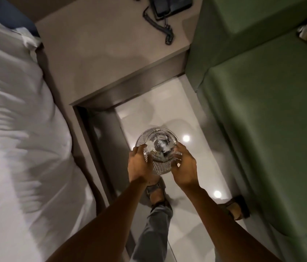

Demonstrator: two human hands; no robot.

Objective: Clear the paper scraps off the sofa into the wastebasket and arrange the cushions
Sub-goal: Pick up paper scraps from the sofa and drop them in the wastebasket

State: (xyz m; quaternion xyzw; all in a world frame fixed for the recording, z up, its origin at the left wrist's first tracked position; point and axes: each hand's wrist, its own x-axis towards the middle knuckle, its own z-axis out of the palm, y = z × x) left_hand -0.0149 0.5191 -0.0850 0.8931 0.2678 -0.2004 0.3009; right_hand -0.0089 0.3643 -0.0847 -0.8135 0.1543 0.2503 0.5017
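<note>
While gripped on either side by left hand (139, 163) and right hand (184, 165), wastebasket (158, 148) with paper scraps (150, 148) above glossy floor (201, 167), hemmed between bed (16, 129), nightstand (96, 63) and green sofa (271, 110).

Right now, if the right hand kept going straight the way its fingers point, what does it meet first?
The right hand is already on the wastebasket, fingers pointing up-frame and inward along its side. Pushing on, it would press into the basket wall first; the left hand grips the opposite side. Depth is unclear.
</note>
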